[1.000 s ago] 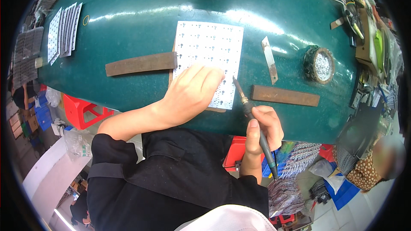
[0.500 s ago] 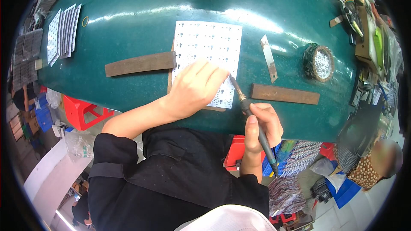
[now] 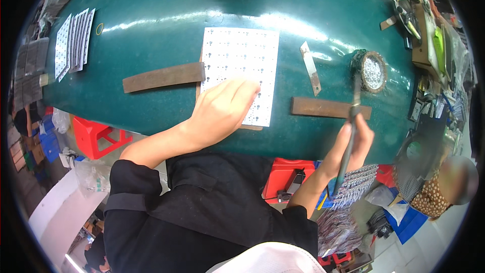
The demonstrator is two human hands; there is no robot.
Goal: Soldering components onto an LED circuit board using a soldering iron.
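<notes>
A white circuit board panel [image 3: 242, 53] with rows of dark dots lies on a thin brown backing. My left hand [image 3: 222, 107] rests over its lower part, fingers bent and pressed together; whatever is between the fingertips is too small or hidden to tell. A soldering iron [image 3: 348, 144] is in my right hand [image 3: 357, 141], which closes round its dark handle. Its metal end points up at the near left rim of a round, dark-sided pot [image 3: 373, 72] with silvery, grainy stuff inside; whether they touch I cannot tell.
On the green table [image 3: 166, 35] lie a brown bar [image 3: 164, 77] left of the panel, another brown bar [image 3: 318, 107] to the right, and a metal blade [image 3: 310, 68]. Several white panels [image 3: 76, 40] stand at left. Tools and cables [image 3: 404, 7] crowd the right edge. Another person [image 3: 429, 187] is at right.
My right hand has carried the soldering iron from the panel's right edge rightward to the pot. My left hand stays on the panel. The view has shifted slightly.
</notes>
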